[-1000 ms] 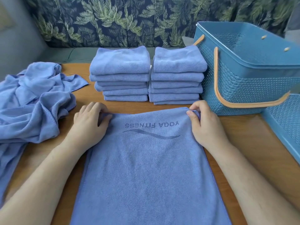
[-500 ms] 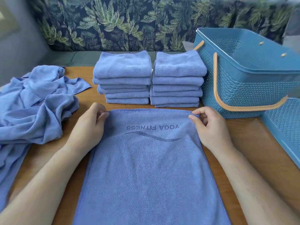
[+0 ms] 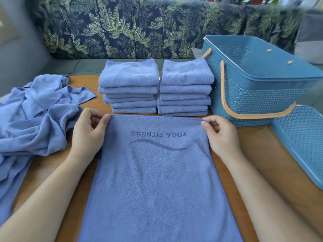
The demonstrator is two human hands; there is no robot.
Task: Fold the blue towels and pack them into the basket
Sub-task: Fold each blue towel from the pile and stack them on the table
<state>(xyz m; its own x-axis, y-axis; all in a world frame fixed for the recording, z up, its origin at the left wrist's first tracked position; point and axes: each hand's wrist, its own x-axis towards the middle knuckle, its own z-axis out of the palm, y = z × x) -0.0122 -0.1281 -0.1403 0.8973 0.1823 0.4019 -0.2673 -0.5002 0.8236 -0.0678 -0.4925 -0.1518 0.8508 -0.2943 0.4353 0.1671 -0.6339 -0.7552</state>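
A blue towel (image 3: 157,180) printed YOGA FITNESS lies flat on the wooden table in front of me. My left hand (image 3: 88,135) pinches its far left corner and my right hand (image 3: 221,137) pinches its far right corner, the far edge raised slightly off the table. Behind it stand two stacks of folded blue towels, a left stack (image 3: 129,84) and a right stack (image 3: 186,86). To the right of the stacks sits the blue basket (image 3: 258,95) with orange handles, nothing visible inside it.
A heap of unfolded blue towels (image 3: 33,116) covers the table's left side. A second blue perforated piece (image 3: 302,144) lies at the right edge. A leaf-patterned sofa back (image 3: 131,27) runs behind the table (image 3: 258,149).
Both hands went from pressing the far corners flat to pinching them and lifting the towel's far edge a little. The view shifted slightly downward.
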